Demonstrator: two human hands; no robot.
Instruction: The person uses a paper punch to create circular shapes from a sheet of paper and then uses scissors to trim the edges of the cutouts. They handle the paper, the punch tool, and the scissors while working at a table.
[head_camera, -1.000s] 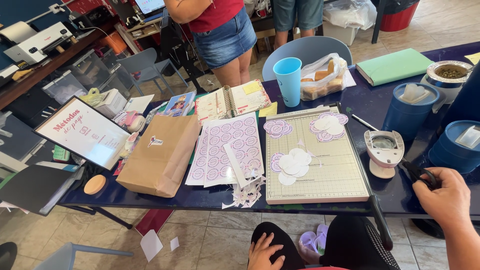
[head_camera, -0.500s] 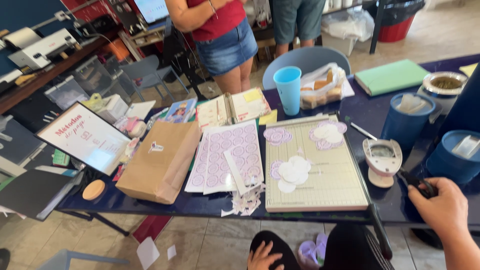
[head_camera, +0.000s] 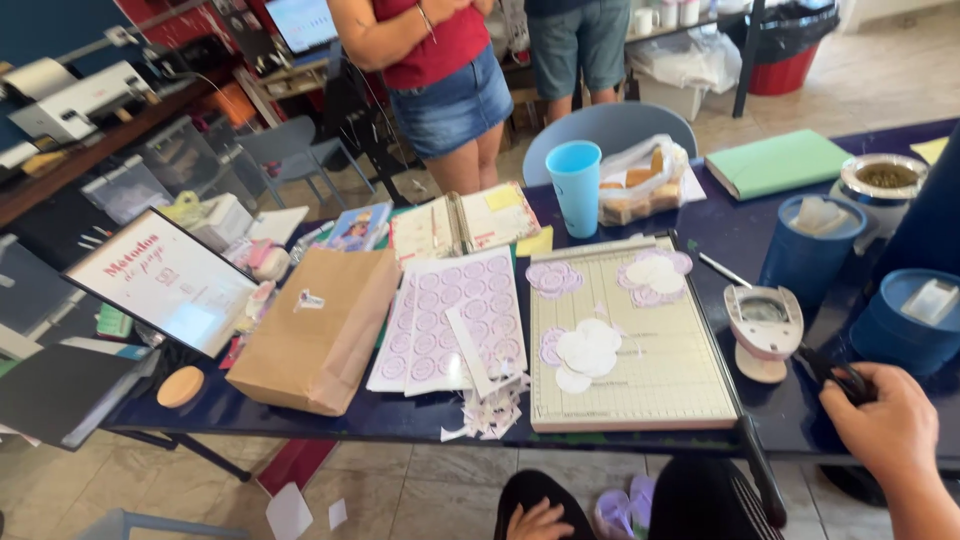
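The person's right hand (head_camera: 890, 430) rests at the near right edge of the dark blue table (head_camera: 400, 415), its fingers curled shut around a small black tool (head_camera: 835, 375) whose kind cannot be told. The left hand (head_camera: 538, 522) lies low on the lap below the table edge, only partly in view at the frame's bottom; how far it is open cannot be told.

Just left of the black tool stands a white paper punch (head_camera: 765, 330), and beside that lies the paper trimmer board (head_camera: 640, 390) with round lilac-and-white paper cutouts (head_camera: 585, 350) on it, its near edge close to the table's edge. Paper scraps (head_camera: 490, 410) spill over that edge. Two blue tubs (head_camera: 810, 250) crowd the right side, leaving little bare tabletop around the right hand.
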